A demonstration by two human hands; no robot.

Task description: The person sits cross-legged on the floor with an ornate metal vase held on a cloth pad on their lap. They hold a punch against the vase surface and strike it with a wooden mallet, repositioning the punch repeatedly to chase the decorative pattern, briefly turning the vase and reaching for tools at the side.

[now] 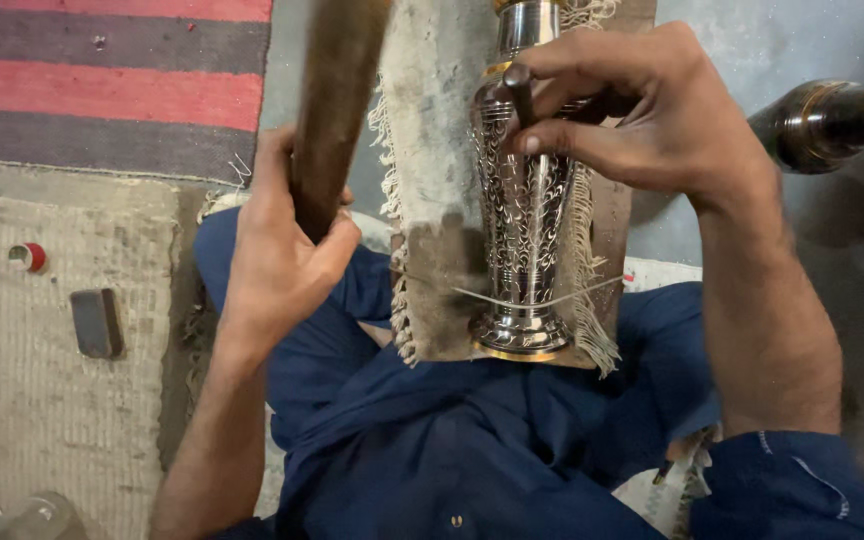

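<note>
Left hand (287, 245) clamped around wooden mallet handle (337, 100); right hand (642, 110) pinching metal punch (524, 95) against engraved vase (522, 230).

Engraved metal vase (522, 210) hemmed in: wooden mallet (337, 90) close left of it, dark brass-banded vessel (827, 120) well right. Bare grey floor between vase and vessel gives passage.
</note>
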